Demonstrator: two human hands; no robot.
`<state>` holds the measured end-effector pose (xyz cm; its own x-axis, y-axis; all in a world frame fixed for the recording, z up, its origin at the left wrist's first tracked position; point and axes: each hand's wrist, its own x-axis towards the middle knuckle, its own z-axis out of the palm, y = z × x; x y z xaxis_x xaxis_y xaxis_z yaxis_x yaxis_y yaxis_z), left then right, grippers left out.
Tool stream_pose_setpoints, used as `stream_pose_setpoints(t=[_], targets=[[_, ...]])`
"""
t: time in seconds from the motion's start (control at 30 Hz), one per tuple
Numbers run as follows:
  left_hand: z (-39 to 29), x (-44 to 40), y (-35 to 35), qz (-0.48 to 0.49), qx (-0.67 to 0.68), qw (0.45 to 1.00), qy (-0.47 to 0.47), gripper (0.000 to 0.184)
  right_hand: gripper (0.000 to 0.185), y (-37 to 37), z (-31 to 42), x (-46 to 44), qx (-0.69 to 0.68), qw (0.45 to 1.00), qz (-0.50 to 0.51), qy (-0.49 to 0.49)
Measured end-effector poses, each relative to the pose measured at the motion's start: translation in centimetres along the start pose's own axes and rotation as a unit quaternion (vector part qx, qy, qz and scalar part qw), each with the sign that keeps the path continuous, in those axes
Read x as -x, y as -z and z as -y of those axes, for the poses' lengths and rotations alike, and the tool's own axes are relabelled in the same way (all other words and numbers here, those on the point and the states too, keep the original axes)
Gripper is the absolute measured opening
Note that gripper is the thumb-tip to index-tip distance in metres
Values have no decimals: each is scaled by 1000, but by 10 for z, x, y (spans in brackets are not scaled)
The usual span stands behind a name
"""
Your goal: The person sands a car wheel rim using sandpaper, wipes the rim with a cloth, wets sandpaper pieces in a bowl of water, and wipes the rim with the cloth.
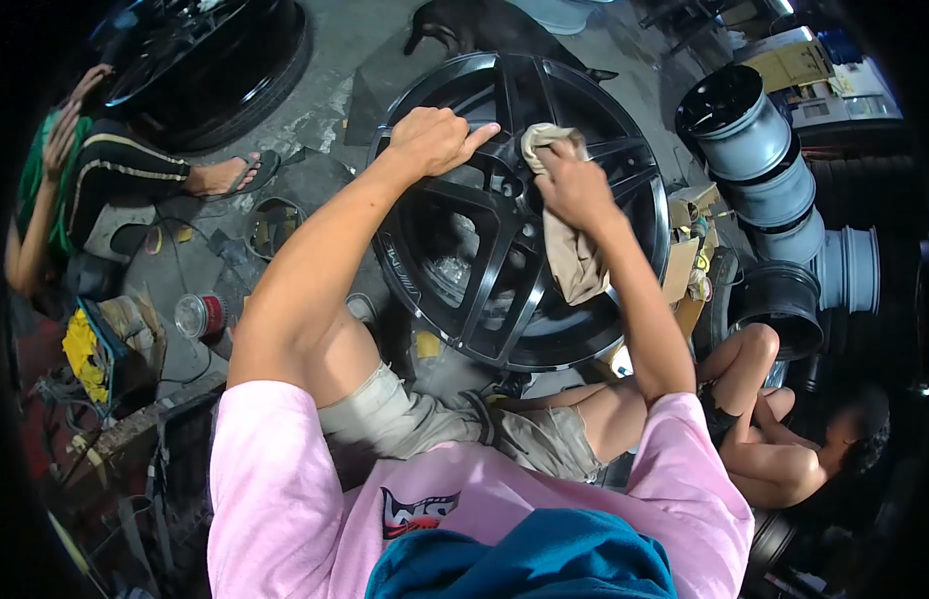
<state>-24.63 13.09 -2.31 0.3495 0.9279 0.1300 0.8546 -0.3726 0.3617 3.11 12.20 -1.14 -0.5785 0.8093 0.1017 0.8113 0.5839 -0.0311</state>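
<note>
A large black alloy wheel rim (489, 255) with wide spokes and white lettering near its left edge faces up in front of me. My left hand (435, 142) is at its upper left, fingers curled over a spoke and thumb stretched toward the hub. In my right hand (574, 185) is a bunched beige cloth (576, 262), pressed on the spokes right of the hub. The cloth's loose end hangs down over the rim's lower right. The fingertips of my right hand are partly hidden in the cloth.
Silver wheel rims (774, 185) are stacked at the right. A tyre (225, 80) lies upper left, near a seated person's sandalled foot (230, 175). Another person (784, 439) crouches lower right. A dark dog (494, 30) lies beyond the rim. A clear container (193, 316) stands left.
</note>
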Motion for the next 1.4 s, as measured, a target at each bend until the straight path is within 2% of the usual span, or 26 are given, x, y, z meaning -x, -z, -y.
stream_pose_setpoints(t=[0.07, 0.1, 0.27, 0.47, 0.53, 0.6, 0.67, 0.8, 0.87, 0.93, 0.97, 1.03, 1.13, 1.27, 1.37, 1.4], targets=[[2, 1, 0, 15, 3, 1000, 13, 86, 36, 2, 20, -3, 5, 998, 35, -42], [2, 2, -1, 17, 1, 1000, 11, 86, 35, 0, 25, 6, -7, 999, 4, -38], [-1, 2, 1, 4, 10, 1000, 2, 86, 33, 29, 12, 31, -111, 993, 25, -16], [5, 2, -7, -28, 12, 1000, -8, 85, 25, 12, -4, 10, -31, 998, -17, 42], [2, 2, -2, 1, -4, 1000, 3, 84, 22, 3, 2, -11, 6, 999, -31, 42], [1, 2, -4, -14, 0, 1000, 12, 84, 30, -10, -5, -41, -27, 999, 20, 6], [1, 1, -5, -17, 5, 1000, 3, 85, 36, 5, 0, -79, -47, 978, 171, -111], [2, 2, -3, -25, 5, 1000, -2, 85, 41, -4, -5, -98, -23, 971, 218, -91], [5, 2, -7, -27, 16, 1000, -1, 84, 41, 0, 8, -77, -42, 980, 150, -121], [9, 1, -5, -30, 25, 999, 3, 83, 32, -26, -3, -29, -66, 996, -55, 14], [9, 1, -5, -28, 24, 999, 9, 83, 27, -29, 1, -5, -117, 989, -92, 14], [7, 2, -7, -34, 27, 999, 9, 81, 26, -14, 20, 42, -142, 989, -44, -21], [7, -1, -13, -46, 27, 999, 10, 79, 26, 14, 60, 64, -118, 993, 18, -1], [7, 4, -12, -69, 30, 997, -1, 77, 24, 2, 78, 24, -60, 997, -51, -14], [2, 0, -9, -69, 32, 997, -11, 78, 22, -4, 68, 8, -69, 995, -71, 10], [1, -1, -6, -27, 21, 999, 4, 78, 22, -1, 67, 5, -77, 993, -86, 26]])
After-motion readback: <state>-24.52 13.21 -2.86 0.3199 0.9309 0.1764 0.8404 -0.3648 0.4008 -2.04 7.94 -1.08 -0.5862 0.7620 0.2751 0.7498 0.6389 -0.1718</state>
